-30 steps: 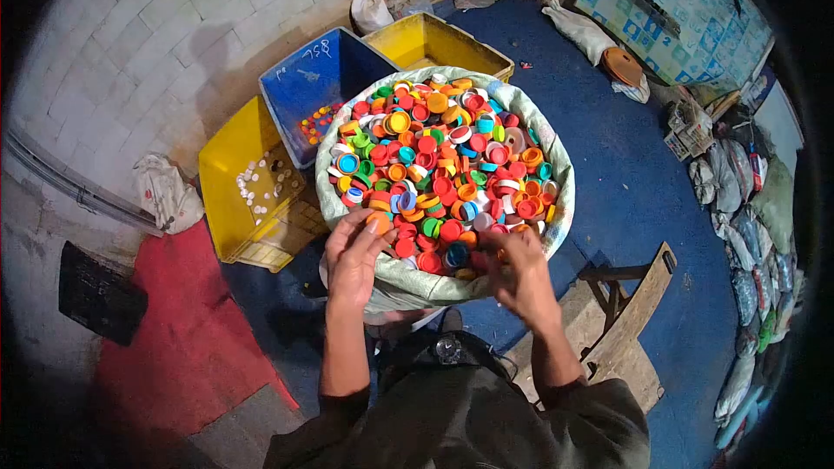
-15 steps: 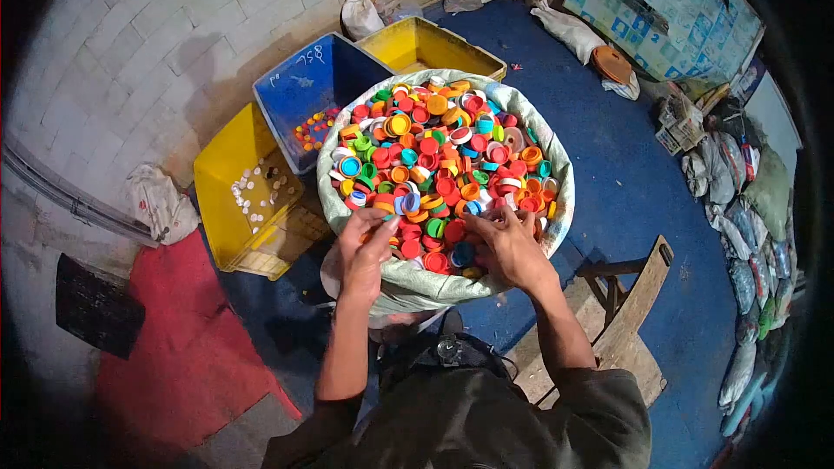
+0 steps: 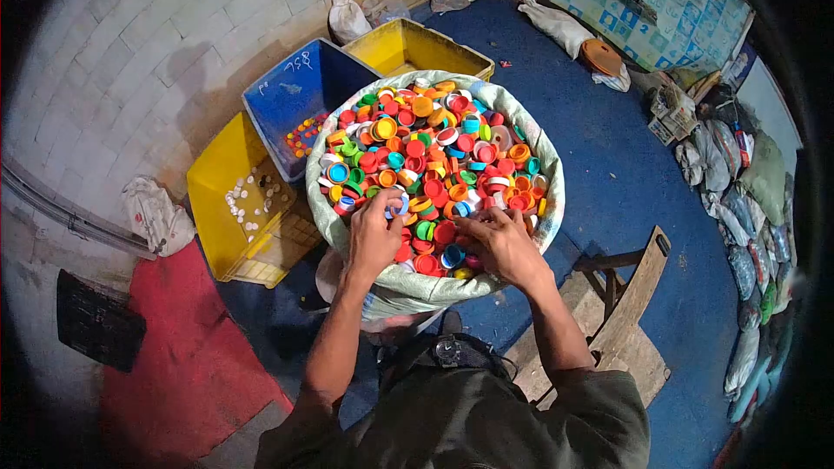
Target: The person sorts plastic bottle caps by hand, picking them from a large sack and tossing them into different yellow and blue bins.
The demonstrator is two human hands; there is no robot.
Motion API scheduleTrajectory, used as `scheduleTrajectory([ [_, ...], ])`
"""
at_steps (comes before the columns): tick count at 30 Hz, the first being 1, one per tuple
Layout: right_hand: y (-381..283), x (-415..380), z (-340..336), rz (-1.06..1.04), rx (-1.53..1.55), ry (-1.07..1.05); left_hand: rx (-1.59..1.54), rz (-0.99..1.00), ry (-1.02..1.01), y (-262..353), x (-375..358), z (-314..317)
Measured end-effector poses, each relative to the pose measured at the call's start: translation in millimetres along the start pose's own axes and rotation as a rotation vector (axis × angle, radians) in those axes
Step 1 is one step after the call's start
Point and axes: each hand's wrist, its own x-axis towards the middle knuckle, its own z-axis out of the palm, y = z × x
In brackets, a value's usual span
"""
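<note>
A large pale woven sack (image 3: 549, 152), its rim rolled outward, stands in front of me full of loose plastic bottle caps (image 3: 415, 148) in red, orange, green, blue, yellow and white. At the near left of the heap, my left hand (image 3: 373, 239) has its thumb and fingers closed around a lavender bottle cap (image 3: 399, 204). My right hand (image 3: 506, 247) rests on the caps at the near right, fingers bent and somewhat apart. Nothing can be seen held in it, though its fingertips are partly hidden among the caps.
Behind the sack stand a blue crate (image 3: 300, 78) with some orange and red caps and a yellow crate (image 3: 434, 48). Another yellow crate (image 3: 213, 200), at left, holds white caps. A wooden stool (image 3: 625, 313) is at right. Filled bags (image 3: 743, 269) line the right side.
My left hand has moved up and inward over the heap, and its fingers have closed on a lavender cap. My right hand has shifted slightly left. The whole view has shifted slightly.
</note>
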Motion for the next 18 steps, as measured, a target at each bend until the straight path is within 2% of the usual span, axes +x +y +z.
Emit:
scheduleTrajectory([
  [3, 3.1, -3.1, 5.9, -0.079, -0.007, 0.134, 0.025, 0.02, -0.011, -5.7, 1.6, 2.5],
  [6, 6.4, -3.3, 6.3, -0.087, 0.074, 0.154, 0.057, 0.032, -0.035, -7.1, 4.4, 4.3],
  [12, 4.1, -9.7, -0.3, 0.009, 0.068, 0.31, 0.137, 0.048, -0.147, -2.0, 9.3, 3.6],
  [18, -2.4, -18.4, -8.0, -0.012, 0.075, 0.24, 0.197, 0.019, -0.197, -2.7, 16.4, 4.3],
])
